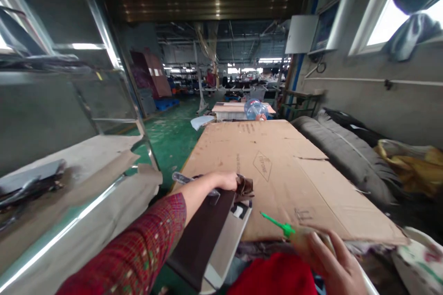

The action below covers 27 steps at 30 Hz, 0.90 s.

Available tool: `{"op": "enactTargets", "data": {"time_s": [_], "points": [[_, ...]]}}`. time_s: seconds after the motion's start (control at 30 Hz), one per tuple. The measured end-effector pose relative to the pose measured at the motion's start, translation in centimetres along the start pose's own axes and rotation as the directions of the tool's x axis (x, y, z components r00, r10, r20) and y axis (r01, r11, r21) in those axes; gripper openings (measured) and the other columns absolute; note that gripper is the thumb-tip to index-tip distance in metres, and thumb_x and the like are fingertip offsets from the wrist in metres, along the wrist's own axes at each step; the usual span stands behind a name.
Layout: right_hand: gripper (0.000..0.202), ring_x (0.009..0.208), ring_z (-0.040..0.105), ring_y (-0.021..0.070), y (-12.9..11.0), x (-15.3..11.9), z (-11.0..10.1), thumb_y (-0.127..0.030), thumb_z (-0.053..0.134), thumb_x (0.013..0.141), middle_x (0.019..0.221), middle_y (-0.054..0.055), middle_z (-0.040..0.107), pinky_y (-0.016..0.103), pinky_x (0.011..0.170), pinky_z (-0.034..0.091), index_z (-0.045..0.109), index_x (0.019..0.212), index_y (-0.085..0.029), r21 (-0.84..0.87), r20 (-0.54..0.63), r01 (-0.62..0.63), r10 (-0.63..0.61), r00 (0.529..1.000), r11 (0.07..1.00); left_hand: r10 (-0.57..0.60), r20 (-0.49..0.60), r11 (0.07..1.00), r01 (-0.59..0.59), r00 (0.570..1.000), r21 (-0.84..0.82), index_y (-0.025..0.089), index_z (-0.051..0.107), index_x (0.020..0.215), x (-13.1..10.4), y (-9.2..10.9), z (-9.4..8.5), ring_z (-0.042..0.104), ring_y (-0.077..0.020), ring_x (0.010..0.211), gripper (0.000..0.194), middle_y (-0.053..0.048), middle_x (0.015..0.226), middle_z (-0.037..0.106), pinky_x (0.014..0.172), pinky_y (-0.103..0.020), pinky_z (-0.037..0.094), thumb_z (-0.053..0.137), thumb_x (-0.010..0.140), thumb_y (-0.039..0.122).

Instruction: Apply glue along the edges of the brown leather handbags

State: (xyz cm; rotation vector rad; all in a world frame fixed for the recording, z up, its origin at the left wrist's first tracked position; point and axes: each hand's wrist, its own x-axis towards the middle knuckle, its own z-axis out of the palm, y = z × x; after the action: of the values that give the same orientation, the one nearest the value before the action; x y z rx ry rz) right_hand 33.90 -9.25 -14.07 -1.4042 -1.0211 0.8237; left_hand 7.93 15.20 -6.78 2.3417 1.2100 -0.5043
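Note:
My left hand (226, 180) reaches forward, fingers closed at the far end of a dark brown leather-like sheet (207, 230); its fingertips are partly hidden. The sheet hangs over the near left corner of the cardboard-covered table. A crumpled brown piece (245, 187) sits just beyond the fingers. Under and beside the sheet is a pale board (226, 249), with a small white patch near its far end. My right hand (334, 258), at the table's near edge, is wrapped round a squeeze bottle (304, 238) whose thin green nozzle (278, 225) points left.
Printed cardboard (270, 170) covers the table. A clear plastic water jug (255, 109) lies beyond its far end. Large grey rolls (339, 156) lie along the right. At left stands a metal-framed rack (117, 115) with paper-covered shelves. A red cloth (273, 276) is close below me.

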Motion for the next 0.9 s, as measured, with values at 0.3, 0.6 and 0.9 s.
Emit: {"op": "enactTargets", "data": {"time_s": [0.3,0.6,0.9], "points": [[0.034,0.094,0.071,0.0246,-1.3,3.5,2.8,-0.053,0.06,0.098,0.099,0.005,0.075,0.027,0.077,0.056,0.071,0.105,-0.022,-0.259,0.205,0.333,-0.286,0.936,0.907,-0.008,-0.025,1.0,0.007,1.0,-0.029,0.013,0.07,0.102,-0.8,0.5,-0.1,0.069,-0.0216,0.095,0.021,-0.004,0.103,0.072,0.087,-0.041,0.059,0.069,0.097,0.034],[0.034,0.085,0.071,0.0237,-1.9,3.3,3.6,-0.053,0.058,0.099,0.091,0.004,0.075,0.029,0.073,0.054,0.073,0.097,-0.023,-0.232,0.262,0.352,-0.29,0.92,0.907,0.016,-0.107,0.988,-0.032,0.994,-0.152,0.013,0.073,0.1,-1.4,0.4,0.3,0.069,-0.021,0.095,0.012,-0.005,0.102,0.074,0.086,-0.037,0.056,0.07,0.091,0.022],[0.029,0.093,0.07,0.0238,-1.1,3.7,3.5,-0.049,0.057,0.101,0.102,0.005,0.074,0.028,0.08,0.053,0.071,0.103,-0.023,-0.252,0.262,0.384,-0.319,0.911,0.888,0.013,-0.163,0.983,-0.043,0.987,-0.179,0.016,0.081,0.098,-1.3,0.0,0.7,0.069,-0.0236,0.09,0.029,-0.006,0.099,0.079,0.074,-0.029,0.05,0.064,0.074,0.013]]}}
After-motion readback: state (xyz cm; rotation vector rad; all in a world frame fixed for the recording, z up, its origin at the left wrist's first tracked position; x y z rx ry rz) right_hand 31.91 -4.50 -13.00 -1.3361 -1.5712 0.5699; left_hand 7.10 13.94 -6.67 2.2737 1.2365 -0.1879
